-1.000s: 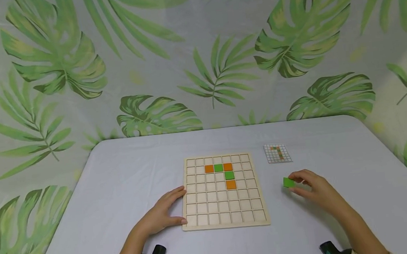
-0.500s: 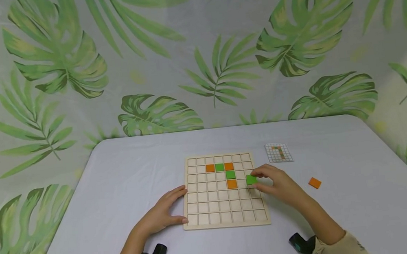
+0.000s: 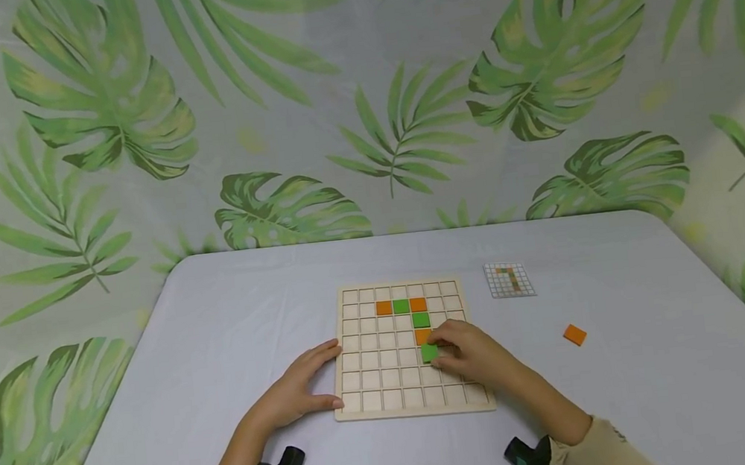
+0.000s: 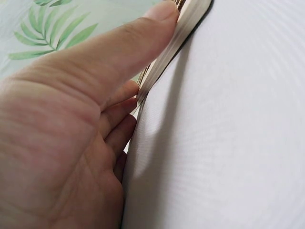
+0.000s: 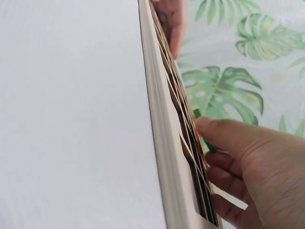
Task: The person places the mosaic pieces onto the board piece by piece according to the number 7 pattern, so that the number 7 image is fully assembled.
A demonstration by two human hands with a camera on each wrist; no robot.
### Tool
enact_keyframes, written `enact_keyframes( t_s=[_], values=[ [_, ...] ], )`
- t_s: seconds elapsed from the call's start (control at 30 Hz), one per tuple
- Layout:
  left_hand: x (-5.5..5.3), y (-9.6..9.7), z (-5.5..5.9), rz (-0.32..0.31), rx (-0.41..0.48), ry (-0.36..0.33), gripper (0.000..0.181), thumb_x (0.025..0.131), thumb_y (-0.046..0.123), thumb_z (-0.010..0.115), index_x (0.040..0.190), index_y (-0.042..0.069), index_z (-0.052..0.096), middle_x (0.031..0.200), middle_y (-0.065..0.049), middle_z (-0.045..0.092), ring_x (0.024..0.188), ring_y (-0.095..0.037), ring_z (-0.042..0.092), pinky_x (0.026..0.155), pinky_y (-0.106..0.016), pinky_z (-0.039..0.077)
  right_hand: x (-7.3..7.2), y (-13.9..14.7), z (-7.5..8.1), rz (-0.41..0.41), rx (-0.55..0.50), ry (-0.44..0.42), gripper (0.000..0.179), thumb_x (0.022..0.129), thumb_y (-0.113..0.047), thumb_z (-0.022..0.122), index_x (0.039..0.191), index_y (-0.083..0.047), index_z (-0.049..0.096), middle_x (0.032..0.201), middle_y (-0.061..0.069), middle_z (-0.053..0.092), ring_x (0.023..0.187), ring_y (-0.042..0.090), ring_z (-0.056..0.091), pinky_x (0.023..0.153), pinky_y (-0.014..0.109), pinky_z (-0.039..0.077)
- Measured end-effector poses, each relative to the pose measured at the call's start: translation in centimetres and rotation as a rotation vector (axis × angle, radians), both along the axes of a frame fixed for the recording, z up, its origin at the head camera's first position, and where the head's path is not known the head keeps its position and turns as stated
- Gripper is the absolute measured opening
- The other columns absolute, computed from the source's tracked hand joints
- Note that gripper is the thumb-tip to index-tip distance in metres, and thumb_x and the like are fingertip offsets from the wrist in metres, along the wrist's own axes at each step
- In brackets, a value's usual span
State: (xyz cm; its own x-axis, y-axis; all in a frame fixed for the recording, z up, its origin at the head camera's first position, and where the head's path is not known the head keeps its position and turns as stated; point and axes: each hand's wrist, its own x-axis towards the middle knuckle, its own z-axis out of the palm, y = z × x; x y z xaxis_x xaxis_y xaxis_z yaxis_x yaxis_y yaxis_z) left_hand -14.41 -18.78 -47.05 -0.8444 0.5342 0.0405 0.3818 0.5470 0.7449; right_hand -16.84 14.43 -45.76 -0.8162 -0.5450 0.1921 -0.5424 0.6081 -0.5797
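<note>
A square wooden grid board [image 3: 387, 379] lies on the table. Its upper cells hold a row of an orange tile [image 3: 384, 308], a green tile [image 3: 401, 306] and another orange tile [image 3: 418, 304]. Below the row's right end sit a second green tile [image 3: 421, 320] and a partly covered orange tile [image 3: 422, 336]. My right hand [image 3: 479, 357] pinches a further green tile [image 3: 428, 353] between thumb and fingers, over the cell just below that column. With thumb and fingers spread, my left hand [image 3: 293, 390] touches the board's left edge; the left wrist view shows the thumb [image 4: 162, 12] at the rim.
A loose orange tile [image 3: 575, 334] lies on the white tablecloth [image 3: 618, 269] to the right. Behind it is a small pattern card [image 3: 509, 280] with a coloured grid. A leaf-print curtain [image 3: 394, 110] hangs beyond the table.
My right hand has carried the green tile left from beside the board to below the orange tile in the column. The loose orange tile has come into view. My left hand stays put.
</note>
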Motion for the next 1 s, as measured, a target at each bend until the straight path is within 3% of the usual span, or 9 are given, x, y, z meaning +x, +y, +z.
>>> enact_keyframes(
  t_s=[0.17, 0.47, 0.7, 0.87, 1.0],
  values=[
    [0.0, 0.0, 0.0, 0.001, 0.002, -0.004, 0.081, 0.071, 0.035, 0.074, 0.136, 0.005, 0.037, 0.144, -0.008, 0.027, 0.131, -0.031, 0.019, 0.102, -0.052, 0.018, 0.0, -0.2, -0.5, -0.001, 0.022, 0.038, 0.03, 0.075, -0.023, 0.073, 0.102, -0.011, 0.065, 0.099, -0.007, 0.057, 0.095, 0.011, 0.051, 0.082, 0.032, 0.044],
    [0.1, -0.1, -0.1, 0.008, 0.006, -0.01, 0.081, 0.07, 0.036, 0.074, 0.136, 0.006, 0.037, 0.144, -0.008, 0.026, 0.131, -0.031, 0.018, 0.102, -0.052, 0.018, 0.1, -0.4, -0.6, 0.019, 0.019, 0.01, 0.033, 0.075, -0.024, 0.073, 0.106, -0.013, 0.065, 0.101, -0.008, 0.056, 0.096, 0.01, 0.051, 0.081, 0.031, 0.043],
    [0.0, 0.0, -0.3, 0.007, 0.004, -0.004, 0.081, 0.071, 0.038, 0.074, 0.136, 0.007, 0.037, 0.144, -0.006, 0.027, 0.131, -0.031, 0.019, 0.102, -0.052, 0.018, 0.5, 0.4, 1.2, -0.018, -0.042, -0.05, 0.043, 0.076, -0.023, 0.071, 0.114, -0.008, 0.059, 0.107, -0.002, 0.056, 0.096, 0.016, 0.053, 0.081, 0.034, 0.046],
    [0.0, -0.1, -0.2, 0.009, 0.007, -0.005, 0.08, 0.071, 0.038, 0.073, 0.137, 0.008, 0.037, 0.144, -0.006, 0.026, 0.131, -0.031, 0.018, 0.101, -0.053, 0.017, 0.9, 2.2, 2.8, -0.063, -0.046, 0.008, 0.049, 0.076, -0.023, 0.072, 0.119, -0.006, 0.055, 0.115, 0.0, 0.053, 0.102, 0.021, 0.053, 0.083, 0.039, 0.046],
    [0.0, -0.1, -0.2, 0.008, 0.003, -0.001, 0.08, 0.071, 0.038, 0.073, 0.136, 0.007, 0.037, 0.144, -0.007, 0.027, 0.131, -0.031, 0.019, 0.101, -0.052, 0.017, 1.1, 4.4, 3.3, -0.121, -0.035, 0.07, 0.054, 0.074, -0.023, 0.074, 0.121, -0.007, 0.053, 0.118, 0.004, 0.053, 0.106, 0.024, 0.051, 0.084, 0.042, 0.044]
  ],
)
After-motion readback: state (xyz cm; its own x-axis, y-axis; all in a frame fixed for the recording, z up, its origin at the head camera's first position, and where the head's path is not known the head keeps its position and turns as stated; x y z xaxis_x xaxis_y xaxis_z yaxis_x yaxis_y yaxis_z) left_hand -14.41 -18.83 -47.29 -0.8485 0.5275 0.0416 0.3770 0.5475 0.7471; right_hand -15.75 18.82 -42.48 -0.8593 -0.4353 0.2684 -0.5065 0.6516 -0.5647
